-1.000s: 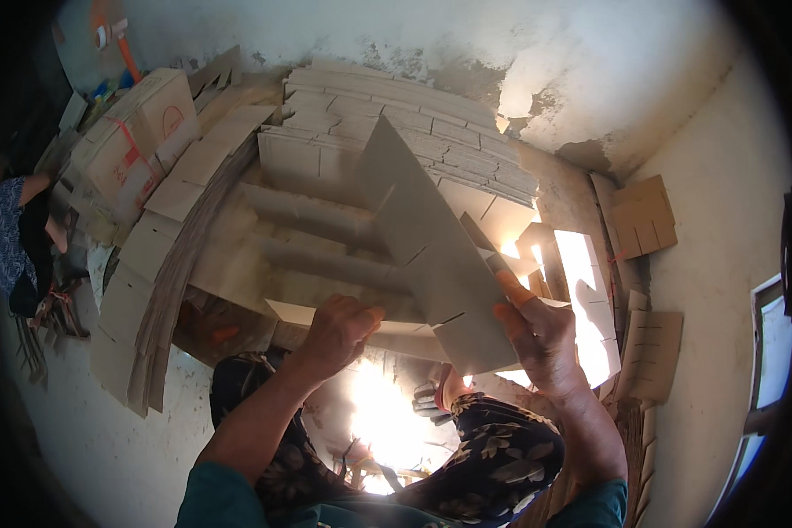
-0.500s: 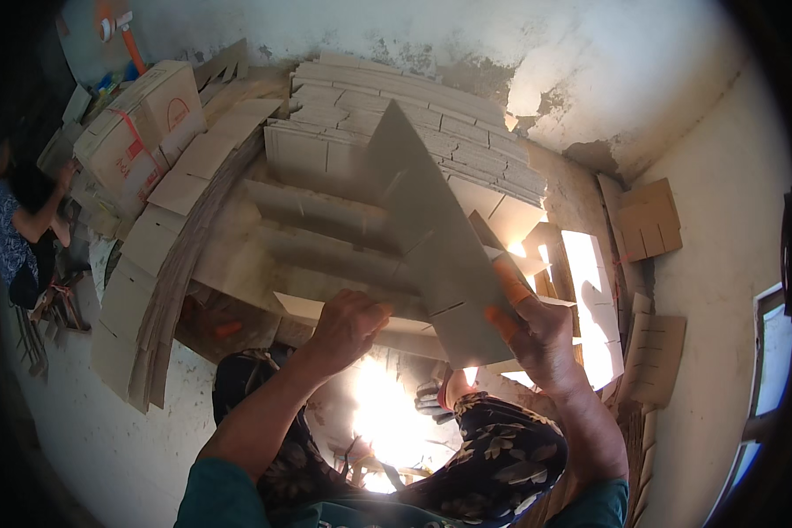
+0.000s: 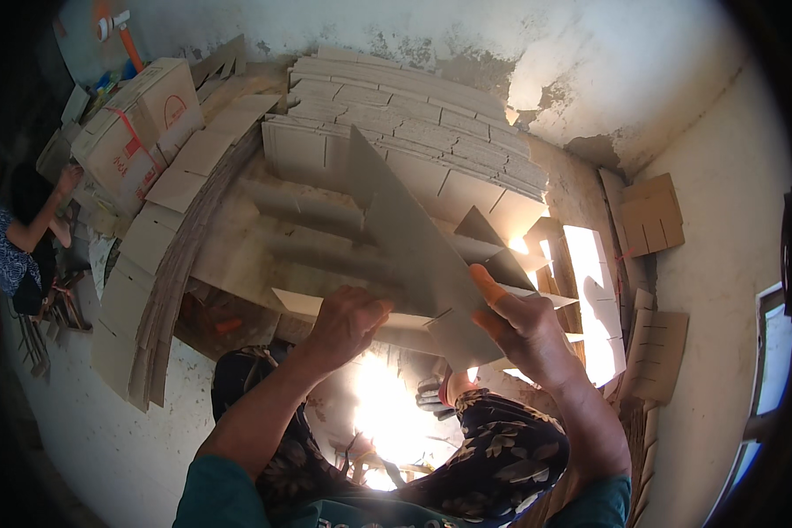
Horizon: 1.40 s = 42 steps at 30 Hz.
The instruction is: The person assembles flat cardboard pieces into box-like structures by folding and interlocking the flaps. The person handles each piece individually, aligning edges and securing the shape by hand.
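In my right hand [image 3: 537, 339] is a slotted cardboard sheet [image 3: 405, 238], gripped at its near right end between thumb and fingers. Orange covers sit on some of those fingertips. The sheet slants up and leftward over several upright cardboard strips [image 3: 312, 216] standing in rows. My left hand [image 3: 348, 326] is closed at the top edge of the nearest strip [image 3: 295, 304], and its fingers hide part of that edge. An orange cover shows at its thumb side. Whether the sheet's slots meet the strips cannot be seen.
Stacked cardboard pieces [image 3: 414, 101] lie behind the rows, with another long stack [image 3: 172, 242] curving along the left. A taped carton [image 3: 136, 132] stands at far left, near another person [image 3: 26, 233]. Slotted pieces [image 3: 651, 216] lean by the right wall. Bright sunlight glares between my knees.
The slotted sheet's far tip has swung down and to the left, over the rows. My right hand has shifted slightly with it; my left hand stays almost in place.
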Each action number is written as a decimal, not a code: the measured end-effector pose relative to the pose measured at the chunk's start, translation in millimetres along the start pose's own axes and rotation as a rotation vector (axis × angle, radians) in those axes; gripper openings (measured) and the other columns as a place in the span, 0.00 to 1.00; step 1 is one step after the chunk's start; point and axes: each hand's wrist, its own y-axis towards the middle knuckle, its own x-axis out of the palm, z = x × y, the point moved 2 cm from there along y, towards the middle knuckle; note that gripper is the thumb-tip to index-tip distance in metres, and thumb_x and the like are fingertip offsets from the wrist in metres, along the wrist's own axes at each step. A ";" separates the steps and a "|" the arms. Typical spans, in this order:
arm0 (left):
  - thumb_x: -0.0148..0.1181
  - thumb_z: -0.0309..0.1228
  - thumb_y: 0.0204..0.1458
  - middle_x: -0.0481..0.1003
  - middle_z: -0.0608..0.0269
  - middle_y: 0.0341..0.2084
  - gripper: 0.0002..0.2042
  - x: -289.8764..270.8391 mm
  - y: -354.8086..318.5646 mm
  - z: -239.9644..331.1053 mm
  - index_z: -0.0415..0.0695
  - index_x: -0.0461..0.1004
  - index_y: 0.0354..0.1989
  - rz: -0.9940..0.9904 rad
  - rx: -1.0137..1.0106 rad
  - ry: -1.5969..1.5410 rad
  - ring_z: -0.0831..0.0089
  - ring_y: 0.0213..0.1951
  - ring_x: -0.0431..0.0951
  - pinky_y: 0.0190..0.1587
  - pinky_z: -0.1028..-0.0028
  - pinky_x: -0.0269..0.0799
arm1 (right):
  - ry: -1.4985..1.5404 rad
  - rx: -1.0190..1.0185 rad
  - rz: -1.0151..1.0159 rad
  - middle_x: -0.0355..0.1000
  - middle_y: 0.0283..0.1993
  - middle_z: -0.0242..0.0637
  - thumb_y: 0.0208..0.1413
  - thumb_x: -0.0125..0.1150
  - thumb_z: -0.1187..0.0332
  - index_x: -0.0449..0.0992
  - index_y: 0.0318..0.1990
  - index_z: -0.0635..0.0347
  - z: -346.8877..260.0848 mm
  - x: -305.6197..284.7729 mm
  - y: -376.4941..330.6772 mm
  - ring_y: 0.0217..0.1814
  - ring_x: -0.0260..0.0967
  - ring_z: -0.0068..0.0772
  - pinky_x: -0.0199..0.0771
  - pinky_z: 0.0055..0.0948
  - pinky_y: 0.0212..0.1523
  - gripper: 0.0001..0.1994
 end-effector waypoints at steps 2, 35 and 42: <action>0.62 0.19 0.38 0.73 0.56 0.19 0.07 1.0 0.3 -0.8 0.41 0.74 0.28 0.001 0.003 0.000 0.58 0.26 0.74 0.33 0.62 0.68 | 0.001 -0.039 -0.029 0.71 0.30 0.51 0.52 0.60 0.80 0.64 0.62 0.71 0.9 4.9 7.3 0.28 0.72 0.47 0.74 0.30 0.34 0.27; 0.72 0.22 0.37 0.78 0.51 0.36 0.19 -13.5 8.4 0.8 0.35 0.78 0.41 -0.073 -0.105 0.061 0.54 0.39 0.76 0.41 0.62 0.73 | -0.028 1.035 0.310 0.64 0.64 0.56 0.44 0.66 0.39 0.62 0.63 0.72 219.8 -92.2 -224.8 0.69 0.58 0.46 0.58 0.39 0.66 0.48; 0.71 0.22 0.38 0.79 0.51 0.34 0.17 -19.8 7.0 1.5 0.35 0.78 0.40 -0.086 -0.092 0.123 0.55 0.38 0.76 0.42 0.62 0.72 | 0.116 1.016 0.249 0.74 0.52 0.50 0.43 0.68 0.44 0.69 0.58 0.70 194.9 -100.3 -212.1 0.58 0.68 0.38 0.60 0.35 0.62 0.41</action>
